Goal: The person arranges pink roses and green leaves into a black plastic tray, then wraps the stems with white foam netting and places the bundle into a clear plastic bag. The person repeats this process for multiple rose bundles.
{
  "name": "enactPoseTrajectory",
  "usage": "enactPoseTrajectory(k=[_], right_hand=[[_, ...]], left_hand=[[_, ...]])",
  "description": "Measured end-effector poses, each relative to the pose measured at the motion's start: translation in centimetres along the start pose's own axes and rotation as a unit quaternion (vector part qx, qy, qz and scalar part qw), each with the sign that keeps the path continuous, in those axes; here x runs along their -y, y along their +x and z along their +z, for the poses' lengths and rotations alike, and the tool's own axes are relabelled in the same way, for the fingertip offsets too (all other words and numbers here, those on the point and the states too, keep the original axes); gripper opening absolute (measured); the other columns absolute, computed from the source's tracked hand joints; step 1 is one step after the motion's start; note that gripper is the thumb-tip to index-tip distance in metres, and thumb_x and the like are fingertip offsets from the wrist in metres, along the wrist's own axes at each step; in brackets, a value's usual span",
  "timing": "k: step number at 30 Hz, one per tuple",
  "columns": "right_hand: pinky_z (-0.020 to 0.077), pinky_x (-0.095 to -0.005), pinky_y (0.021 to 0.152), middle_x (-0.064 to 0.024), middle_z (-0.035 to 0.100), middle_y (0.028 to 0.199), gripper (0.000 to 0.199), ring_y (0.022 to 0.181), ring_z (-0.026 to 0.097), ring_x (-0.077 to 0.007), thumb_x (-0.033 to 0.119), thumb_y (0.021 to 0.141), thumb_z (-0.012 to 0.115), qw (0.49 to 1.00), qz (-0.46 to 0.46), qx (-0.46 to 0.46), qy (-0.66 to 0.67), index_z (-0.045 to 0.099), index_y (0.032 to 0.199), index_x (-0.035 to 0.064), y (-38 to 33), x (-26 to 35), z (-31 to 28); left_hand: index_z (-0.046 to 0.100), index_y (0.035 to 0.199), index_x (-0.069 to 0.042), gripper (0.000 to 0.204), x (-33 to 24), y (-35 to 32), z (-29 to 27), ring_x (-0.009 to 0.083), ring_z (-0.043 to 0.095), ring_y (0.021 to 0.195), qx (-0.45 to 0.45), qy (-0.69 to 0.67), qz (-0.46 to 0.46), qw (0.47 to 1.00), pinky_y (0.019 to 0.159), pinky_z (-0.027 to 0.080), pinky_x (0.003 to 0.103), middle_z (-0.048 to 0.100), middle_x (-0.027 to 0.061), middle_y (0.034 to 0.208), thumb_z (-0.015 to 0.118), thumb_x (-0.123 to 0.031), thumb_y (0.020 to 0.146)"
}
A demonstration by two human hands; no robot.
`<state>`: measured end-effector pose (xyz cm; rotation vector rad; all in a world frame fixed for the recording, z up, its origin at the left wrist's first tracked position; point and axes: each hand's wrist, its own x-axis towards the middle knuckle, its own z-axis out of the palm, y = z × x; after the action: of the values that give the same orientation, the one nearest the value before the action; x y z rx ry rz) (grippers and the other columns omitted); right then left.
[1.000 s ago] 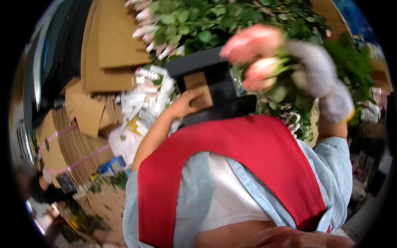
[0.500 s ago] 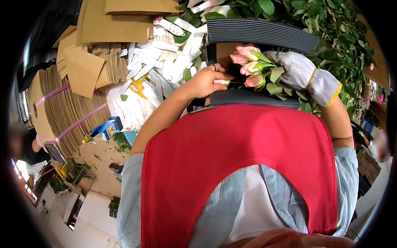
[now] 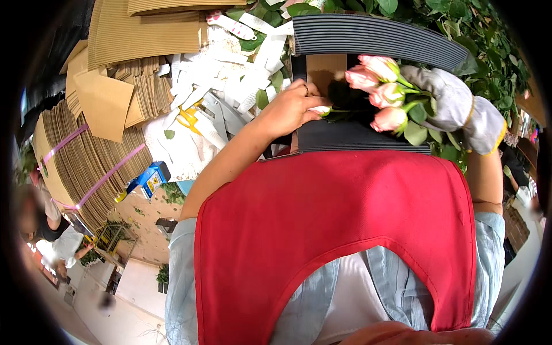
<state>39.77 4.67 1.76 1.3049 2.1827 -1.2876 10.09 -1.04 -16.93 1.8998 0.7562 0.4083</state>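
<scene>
Near the top centre of the head view, the left hand (image 3: 290,108), bare, rests its curled fingers on the edge of a black ribbed tray (image 3: 368,40), pinching what looks like a pale stem end or bud between thumb and forefinger; the fisheye bend makes this detail uncertain. To its right, the right hand (image 3: 454,106), in a grey work glove with a yellow cuff, is closed around the stems of a small bunch of pink roses (image 3: 379,95), whose heads point left over a brown cardboard panel (image 3: 325,69) set inside the tray. Four or so blooms show, with green leaves below them.

Judged from how things lie, the bunch is partly gathered: several roses are already in the gloved grip, one more piece is being handled by the bare fingers, and no wrapping or tie shows on the stems. Trimming, binding and sleeving would seem to remain.

A red apron (image 3: 339,230) over a pale blue shirt fills the lower frame. Stacks of folded corrugated cardboard (image 3: 98,144), strapped with pink bands, stand at left, beside a heap of white paper strips (image 3: 230,75). Green foliage (image 3: 489,52) lines the upper right.
</scene>
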Motion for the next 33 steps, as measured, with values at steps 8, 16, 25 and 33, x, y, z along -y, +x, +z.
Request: enactPoseTrajectory(k=[8,16,25,33], right_hand=[[0.0522,-0.0395,0.092,-0.0161,0.067,0.118,0.055,0.109,0.063,-0.0335,0.016,0.082,0.065,0.998,-0.041,0.012,-0.044,0.052,0.135,0.0065,5.7,-2.8,6.7],[0.0458,-0.0402,0.103,-0.0184,0.062,0.129,0.056,0.122,0.057,-0.0342,0.022,0.077,0.077,0.983,-0.162,-0.065,-0.061,0.061,0.128,0.0020,7.3,-4.6,9.0],[0.0491,-0.0394,0.101,-0.0126,0.051,0.143,0.070,0.127,0.054,-0.0318,-0.004,0.074,0.062,0.978,-0.153,-0.105,-0.098,0.051,0.140,0.0185,7.4,-3.8,7.7],[0.0529,-0.0335,0.093,-0.0099,0.054,0.139,0.056,0.118,0.059,-0.0257,0.011,0.086,0.061,0.984,0.034,-0.045,0.169,0.051,0.140,0.0174,6.2,-2.5,6.1]], left_hand=[[0.074,0.100,-0.009,0.027,-0.3,0.1,-0.1,0.0325,0.052,0.120,0.007,-0.004,-0.011,1.000,0.098,0.044,0.041,0.061,0.0150,0.121,0.080,-0.021,0.077],[0.074,0.100,-0.016,0.026,0.7,-0.9,1.9,0.0328,0.051,0.117,-0.111,0.008,0.029,0.993,0.096,0.046,0.044,0.063,0.0066,0.118,0.079,-0.023,0.076],[0.069,0.109,-0.013,0.044,-1.2,-0.3,0.4,0.0353,0.047,0.125,-0.147,0.118,0.027,0.982,0.103,0.042,0.047,0.058,0.0119,0.127,0.084,-0.026,0.070],[0.072,0.102,-0.009,0.040,0.4,0.6,-0.6,0.0311,0.057,0.116,-0.084,0.060,0.049,0.993,0.111,0.034,0.056,0.060,0.0124,0.127,0.084,-0.031,0.071]])
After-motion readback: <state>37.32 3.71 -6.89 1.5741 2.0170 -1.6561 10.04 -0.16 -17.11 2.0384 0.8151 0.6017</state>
